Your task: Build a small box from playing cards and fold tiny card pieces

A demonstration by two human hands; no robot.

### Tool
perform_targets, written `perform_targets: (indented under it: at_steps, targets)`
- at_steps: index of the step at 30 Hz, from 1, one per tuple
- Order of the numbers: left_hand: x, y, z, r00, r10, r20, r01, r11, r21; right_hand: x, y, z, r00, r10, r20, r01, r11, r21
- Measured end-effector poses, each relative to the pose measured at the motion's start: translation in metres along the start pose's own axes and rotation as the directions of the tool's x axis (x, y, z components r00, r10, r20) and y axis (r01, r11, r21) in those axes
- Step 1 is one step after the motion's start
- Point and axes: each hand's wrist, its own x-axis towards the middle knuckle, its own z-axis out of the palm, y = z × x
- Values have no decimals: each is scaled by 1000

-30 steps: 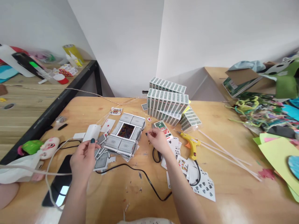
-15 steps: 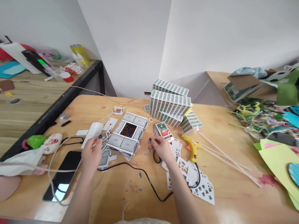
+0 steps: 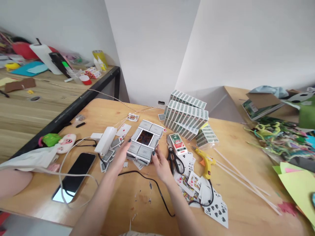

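Observation:
A square frame built from playing cards (image 3: 135, 148), grey patterned backs upward and a dark opening in its middle, sits in front of me. My left hand (image 3: 122, 151) grips its left edge, thumb on top and fingers partly hidden. My right hand (image 3: 160, 163) holds the near right corner, thumb at the upper face and fingers curled along the side. Black-handled scissors (image 3: 175, 161) lie just right of my right hand. Cut card pieces (image 3: 108, 157) are scattered to the left of the frame.
A card box (image 3: 177, 143), loose cards (image 3: 216, 209) and a yellow glue gun (image 3: 206, 164) with a black cord are on the right. Stacked card boxes (image 3: 185, 114) stand behind. To the left are a phone (image 3: 77, 172), a white power strip (image 3: 105, 140) and a pale cable.
Both hands have moved in to the card frame and taken hold of its sides. The scissors, earlier mostly behind my right hand, are now uncovered. The view has shifted left.

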Motion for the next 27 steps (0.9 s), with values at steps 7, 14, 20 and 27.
perform_targets:
  at_steps: [7,14,20,27]
  targets:
    - [-25,2,19,989,150,10,-150,989,-2,-4,2,11,998,-2,-59,1,1000,-14]
    - [-41,6,33,904,417,-93,-398,901,169,-13,-16,0,990,-121,-73,128,987,102]
    - [-32,26,11,865,499,-50,-496,866,54,-16,-25,-11,981,-162,104,135,963,234]
    - [-34,44,-2,756,654,-18,-637,742,208,16,-35,-58,969,-220,-111,218,976,-29]
